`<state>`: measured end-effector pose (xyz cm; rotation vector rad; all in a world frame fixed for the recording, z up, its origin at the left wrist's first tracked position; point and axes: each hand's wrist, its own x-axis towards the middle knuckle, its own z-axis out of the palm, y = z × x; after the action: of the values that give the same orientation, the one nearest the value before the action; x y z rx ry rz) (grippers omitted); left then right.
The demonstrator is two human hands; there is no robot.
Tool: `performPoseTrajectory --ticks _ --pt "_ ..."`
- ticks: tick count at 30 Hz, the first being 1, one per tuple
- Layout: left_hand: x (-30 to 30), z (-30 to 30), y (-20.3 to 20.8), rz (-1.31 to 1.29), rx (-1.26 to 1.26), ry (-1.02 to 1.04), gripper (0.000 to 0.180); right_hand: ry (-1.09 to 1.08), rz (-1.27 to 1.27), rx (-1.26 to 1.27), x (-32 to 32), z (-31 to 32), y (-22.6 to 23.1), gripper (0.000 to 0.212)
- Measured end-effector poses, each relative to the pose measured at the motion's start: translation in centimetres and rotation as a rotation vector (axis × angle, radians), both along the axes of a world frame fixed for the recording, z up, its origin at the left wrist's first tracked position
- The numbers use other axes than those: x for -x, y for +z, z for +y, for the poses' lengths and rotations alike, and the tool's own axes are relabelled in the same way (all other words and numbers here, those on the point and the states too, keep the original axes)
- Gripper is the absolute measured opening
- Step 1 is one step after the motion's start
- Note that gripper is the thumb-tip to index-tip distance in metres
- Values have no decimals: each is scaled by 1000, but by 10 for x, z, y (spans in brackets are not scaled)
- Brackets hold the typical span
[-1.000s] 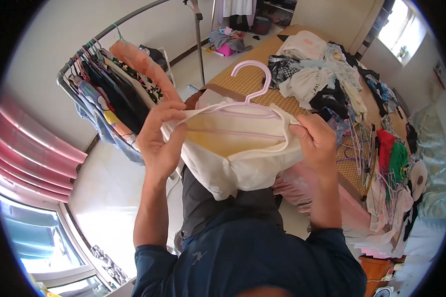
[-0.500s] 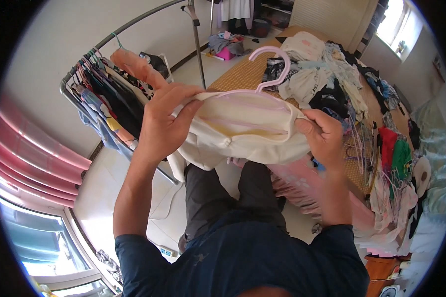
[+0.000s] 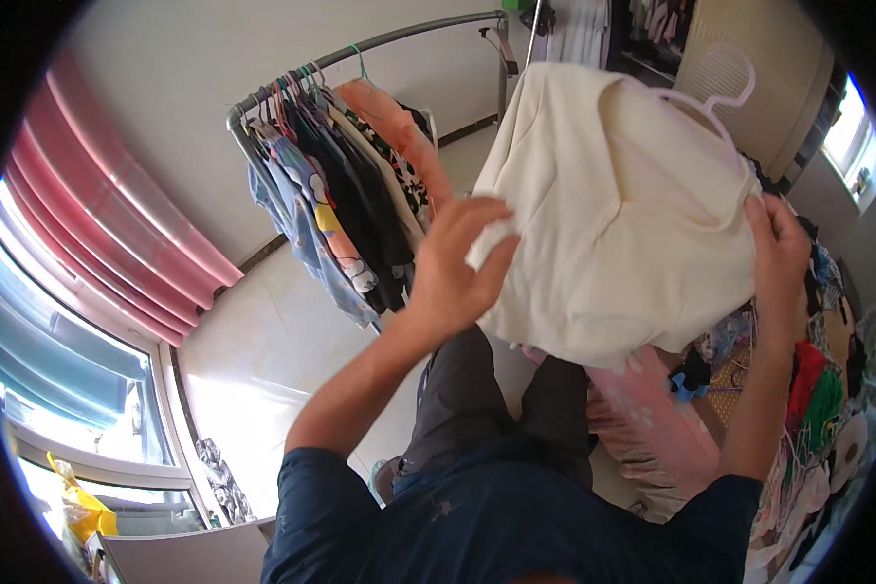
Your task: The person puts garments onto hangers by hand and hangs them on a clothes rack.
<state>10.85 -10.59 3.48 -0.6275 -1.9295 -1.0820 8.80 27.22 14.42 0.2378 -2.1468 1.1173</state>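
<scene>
A cream-white garment (image 3: 613, 204) hangs on a pale pink plastic hanger (image 3: 715, 88), raised in front of me. My left hand (image 3: 453, 268) grips the garment's left edge. My right hand (image 3: 779, 248) holds its right side near the hanger's shoulder. The hanger's hook points up to the right. A metal clothes rail (image 3: 360, 49) with several hung garments (image 3: 336, 195) stands just left of the raised garment.
Pink curtains (image 3: 117, 214) and a window (image 3: 58, 389) lie at the left. A bed with a pink frilled skirt (image 3: 652, 428) and a heap of clothes and hangers (image 3: 822, 399) is at the right. Pale floor tiles (image 3: 263, 360) stretch below the rail.
Both hands have lifted the cream garment on its hanger up and to the right, from chest height toward the clothes rail. The view has tilted up with it.
</scene>
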Motion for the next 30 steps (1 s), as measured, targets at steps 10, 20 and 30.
performPoseTrajectory --ticks 10,20,30 --pt "-44 7 -223 -528 -34 79 32 -67 165 -272 125 -87 60 36" --pt "-79 3 -285 -502 322 342 41 -72 5 -227 231 -215 25 35" --pt "-60 -4 -284 -495 138 343 19 -137 -80 -255 298 -284 7 38"
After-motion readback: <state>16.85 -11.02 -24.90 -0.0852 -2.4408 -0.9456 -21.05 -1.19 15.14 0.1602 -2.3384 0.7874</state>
